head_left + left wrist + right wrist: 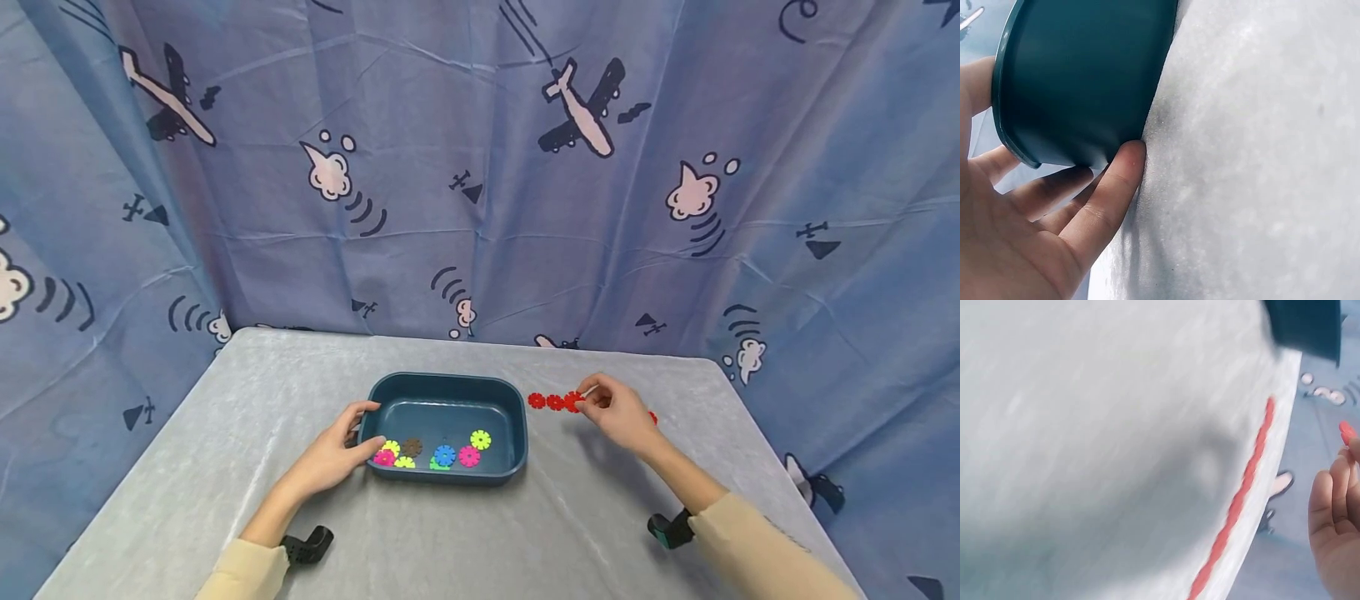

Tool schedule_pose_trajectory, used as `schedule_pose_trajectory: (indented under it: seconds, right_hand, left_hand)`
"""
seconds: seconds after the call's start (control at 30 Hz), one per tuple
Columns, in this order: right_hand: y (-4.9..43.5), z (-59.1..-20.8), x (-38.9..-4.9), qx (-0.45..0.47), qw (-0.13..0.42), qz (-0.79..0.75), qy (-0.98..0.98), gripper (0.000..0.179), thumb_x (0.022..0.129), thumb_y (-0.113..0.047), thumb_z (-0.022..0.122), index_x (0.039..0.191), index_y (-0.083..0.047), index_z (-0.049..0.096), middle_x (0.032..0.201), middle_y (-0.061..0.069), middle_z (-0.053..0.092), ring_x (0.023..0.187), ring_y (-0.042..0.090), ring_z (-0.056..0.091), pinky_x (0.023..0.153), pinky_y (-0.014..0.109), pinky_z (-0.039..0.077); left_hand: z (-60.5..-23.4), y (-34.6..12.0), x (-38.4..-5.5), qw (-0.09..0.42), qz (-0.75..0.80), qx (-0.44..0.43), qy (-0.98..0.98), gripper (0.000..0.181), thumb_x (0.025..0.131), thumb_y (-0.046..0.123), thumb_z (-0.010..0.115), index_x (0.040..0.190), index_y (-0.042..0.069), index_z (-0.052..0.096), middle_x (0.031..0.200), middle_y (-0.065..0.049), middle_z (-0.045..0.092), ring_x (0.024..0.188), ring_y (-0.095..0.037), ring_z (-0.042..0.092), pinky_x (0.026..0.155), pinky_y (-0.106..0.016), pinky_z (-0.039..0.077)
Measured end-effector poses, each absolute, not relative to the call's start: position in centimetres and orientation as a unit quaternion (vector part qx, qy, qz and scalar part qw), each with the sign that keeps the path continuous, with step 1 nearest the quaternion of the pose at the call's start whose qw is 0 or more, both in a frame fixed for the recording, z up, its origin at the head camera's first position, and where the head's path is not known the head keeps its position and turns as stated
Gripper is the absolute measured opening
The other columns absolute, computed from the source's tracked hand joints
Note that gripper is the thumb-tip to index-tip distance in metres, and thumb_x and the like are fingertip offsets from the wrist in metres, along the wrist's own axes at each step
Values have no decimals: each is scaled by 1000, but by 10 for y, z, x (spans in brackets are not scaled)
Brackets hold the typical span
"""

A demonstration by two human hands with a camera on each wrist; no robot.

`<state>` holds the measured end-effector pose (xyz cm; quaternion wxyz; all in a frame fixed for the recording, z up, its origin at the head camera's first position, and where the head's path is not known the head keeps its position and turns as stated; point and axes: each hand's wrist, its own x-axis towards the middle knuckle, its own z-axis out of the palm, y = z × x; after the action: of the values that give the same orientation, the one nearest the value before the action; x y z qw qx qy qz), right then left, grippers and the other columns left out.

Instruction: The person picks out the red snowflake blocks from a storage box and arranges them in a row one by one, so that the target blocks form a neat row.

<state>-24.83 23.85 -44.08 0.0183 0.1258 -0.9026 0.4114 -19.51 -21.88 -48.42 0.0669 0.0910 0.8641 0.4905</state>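
A dark teal plastic bin point(450, 477) holds several notched plastic discs, among them a blue disc point(445, 455), a brown disc point(412, 448) and a pink disc point(469, 456). My left hand point(339, 450) grips the bin's left end, thumb over the rim; in the left wrist view its fingers point(1124, 178) lie against the outer wall. To the right of the bin, several red discs lie in a row point(1233, 509) on the table. Above that row my right hand point(617, 410) pinches a red notched disc point(1346, 432) between thumb and fingertips. The hand hides part of the row in the head view.
Under everything is a table with a pale grey cloth point(480, 542). A blue curtain point(420, 167) printed with airplanes hangs behind it and along both sides. Each wrist wears a black camera mount point(309, 546).
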Motion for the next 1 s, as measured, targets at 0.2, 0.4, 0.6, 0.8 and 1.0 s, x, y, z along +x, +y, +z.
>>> schedule_pose_trajectory:
  seconds: [0.2, 0.4, 0.6, 0.8, 1.0]
  right_hand:
    - [272, -447, -246, 113, 30, 382, -917, 15, 93, -3, 70, 106, -4, 64, 82, 7, 65, 72, 18, 57, 64, 28, 47]
    - [303, -453, -244, 88, 38, 368, -925, 17, 93, -3, 69, 109, -1, 64, 86, 7, 66, 76, 19, 58, 64, 26, 48]
    - [332, -463, -243, 33, 45, 367, -929, 21, 95, -4, 67, 114, 3, 62, 92, 13, 68, 76, 18, 59, 61, 26, 49]
    - [357, -476, -246, -16, 43, 385, -922, 24, 97, -6, 62, 117, 6, 60, 90, 15, 68, 68, 16, 60, 55, 28, 50]
    - [373, -484, -249, -60, 13, 379, -924, 30, 101, -12, 58, 122, 9, 56, 89, 12, 67, 73, 15, 59, 59, 25, 51]
  left_hand:
    - [-483, -218, -195, 69, 489, 88, 865, 62, 98, 39, 69, 150, 17, 42, 157, -25, 37, 143, -46, 37, 115, -59, 33]
    - [-481, -217, -196, 68, 487, 91, 866, 63, 98, 38, 68, 150, 15, 41, 157, -25, 36, 144, -47, 36, 115, -59, 32]
    - [-481, -217, -195, 70, 485, 90, 867, 62, 98, 38, 68, 150, 16, 41, 158, -25, 35, 144, -47, 36, 115, -59, 32]
    - [-482, -218, -195, 70, 483, 87, 868, 61, 99, 37, 67, 150, 17, 41, 158, -25, 36, 144, -47, 36, 115, -60, 32]
    - [-482, -218, -194, 70, 480, 86, 870, 61, 99, 38, 67, 150, 17, 41, 157, -26, 37, 142, -48, 38, 114, -61, 33]
